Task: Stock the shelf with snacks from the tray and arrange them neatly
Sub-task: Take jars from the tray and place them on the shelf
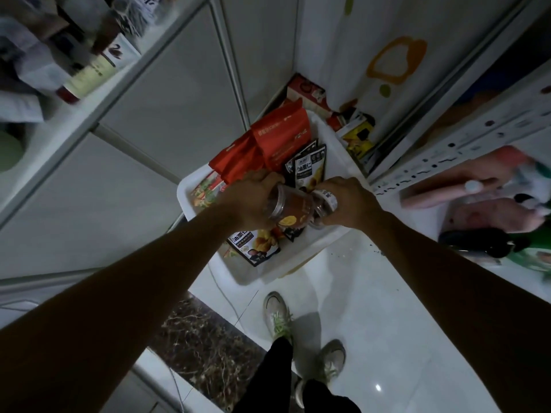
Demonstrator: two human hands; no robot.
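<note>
The left hand (253, 201) grips one clear jar (293, 208) and the right hand (348, 204) grips a second jar (326, 201). Both jars are tilted and sit side by side just above the tray (190, 189) on the floor. The shelf (447, 153) lies up and to the right, nearer the right hand.

view: head, 1 camera | faces: forward, steeply down | range: close above tray (310, 248) | floor (387, 323) beyond

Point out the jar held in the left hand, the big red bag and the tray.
left-hand jar (293, 208): head view, its see-through side wall.
red bag (283, 138): head view, middle of its front.
tray (310, 248): head view, bare near wall.
</note>
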